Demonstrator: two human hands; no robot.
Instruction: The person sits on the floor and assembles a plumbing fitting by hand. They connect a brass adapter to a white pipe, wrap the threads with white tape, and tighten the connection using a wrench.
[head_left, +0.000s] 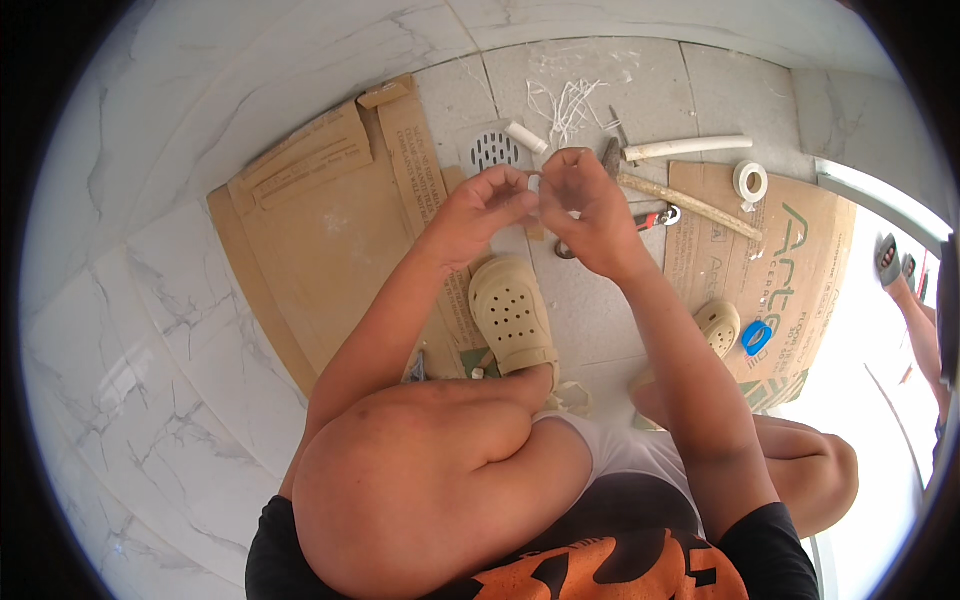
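My left hand [478, 217] and my right hand [590, 218] meet in front of me above the tiled floor, fingertips nearly touching. Both are pinched closed, and a small thing seems to sit between them; it is too small and blurred to name. Just beyond the hands lie a short white tube [526, 138] and a tangle of white strips [572, 108]. Right of my right hand rests a hammer with a wooden handle [695, 207]. Partly hidden behind that hand is a tool with a red and black grip [652, 219].
Brown cardboard sheets [310, 230] cover the floor left and right. A round floor drain [495, 150] lies ahead. To the right are a white pipe [690, 148], a white tape roll [750, 182] and a blue ring [757, 338]. Another person's leg [915, 320] shows at far right.
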